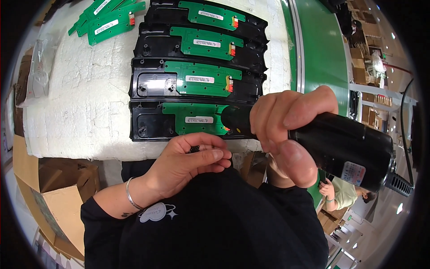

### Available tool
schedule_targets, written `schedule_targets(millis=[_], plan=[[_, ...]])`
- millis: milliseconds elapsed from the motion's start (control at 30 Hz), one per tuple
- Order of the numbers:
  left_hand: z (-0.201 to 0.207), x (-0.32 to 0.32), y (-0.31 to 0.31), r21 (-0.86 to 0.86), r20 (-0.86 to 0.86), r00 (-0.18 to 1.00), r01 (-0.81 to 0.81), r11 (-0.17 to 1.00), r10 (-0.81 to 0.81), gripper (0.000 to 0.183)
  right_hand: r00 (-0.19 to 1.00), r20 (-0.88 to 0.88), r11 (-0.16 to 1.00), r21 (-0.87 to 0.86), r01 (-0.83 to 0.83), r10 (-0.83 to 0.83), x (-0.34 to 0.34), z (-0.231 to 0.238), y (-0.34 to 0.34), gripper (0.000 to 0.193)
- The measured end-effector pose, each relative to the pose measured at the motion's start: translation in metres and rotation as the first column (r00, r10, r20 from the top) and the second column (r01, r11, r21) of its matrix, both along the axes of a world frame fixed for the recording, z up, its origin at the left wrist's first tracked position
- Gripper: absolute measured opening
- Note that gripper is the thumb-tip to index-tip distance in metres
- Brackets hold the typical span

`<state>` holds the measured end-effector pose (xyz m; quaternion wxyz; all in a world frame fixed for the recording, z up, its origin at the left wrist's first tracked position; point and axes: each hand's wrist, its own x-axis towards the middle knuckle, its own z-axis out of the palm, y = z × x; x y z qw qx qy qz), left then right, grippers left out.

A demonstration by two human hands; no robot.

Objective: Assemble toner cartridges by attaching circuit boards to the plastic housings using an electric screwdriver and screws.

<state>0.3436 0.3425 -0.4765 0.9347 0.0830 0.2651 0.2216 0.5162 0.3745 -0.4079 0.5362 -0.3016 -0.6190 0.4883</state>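
Note:
My right hand (289, 119) is wrapped round a black electric screwdriver (349, 141), with its cable end toward the right and its nose over the nearest board. That green circuit board (180, 122) lies in a black plastic housing (150, 126), the closest of several in a column. The screwdriver's tip is hidden against the dark housing, so I cannot tell whether it touches a screw. Just in front of this housing, my left hand (190, 159) is palm up with fingers curled round small black pieces (194, 149) that look like screws.
Similar housings with boards (209, 80) run away from me on a white foam surface (85, 103). Loose green boards (112, 28) are stacked at the far left, above a clear plastic bag (39, 74). A cardboard box (67, 201) stands lower left; another person (342, 195) is at right.

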Motion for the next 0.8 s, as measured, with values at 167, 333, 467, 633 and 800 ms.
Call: schedule_targets(millis=[167, 333, 467, 633, 800], plan=[[0.003, 0.003, 0.002, -0.020, -0.031, 0.996, -0.086, 0.996, 0.085, 0.015, 0.979, -0.145, 0.978, 0.173, -0.115, 0.141, 0.016, 0.039, -0.009, 0.026], [0.000, 0.007, 0.003, -0.051, 0.006, 0.983, -0.181, 0.982, 0.181, 0.014, 0.926, -0.325, 0.961, 0.254, -0.108, 0.190, 0.013, 0.050, -0.019, 0.025], [-0.002, 0.006, 0.004, -0.034, 0.054, 0.989, -0.133, 0.991, 0.134, 0.016, 0.940, -0.299, 0.963, 0.256, -0.087, 0.164, 0.011, 0.046, -0.020, 0.026], [-0.007, 0.005, 0.001, -0.025, 0.114, 0.989, -0.090, 0.996, 0.092, 0.017, 0.936, -0.247, 0.946, 0.267, -0.183, 0.251, 0.016, 0.045, -0.017, 0.027], [0.000, 0.014, 0.000, -0.091, 0.171, 0.985, 0.045, 0.995, -0.029, 0.031, 0.981, -0.176, 0.984, 0.171, -0.047, 0.078, 0.015, 0.027, -0.013, 0.028]])
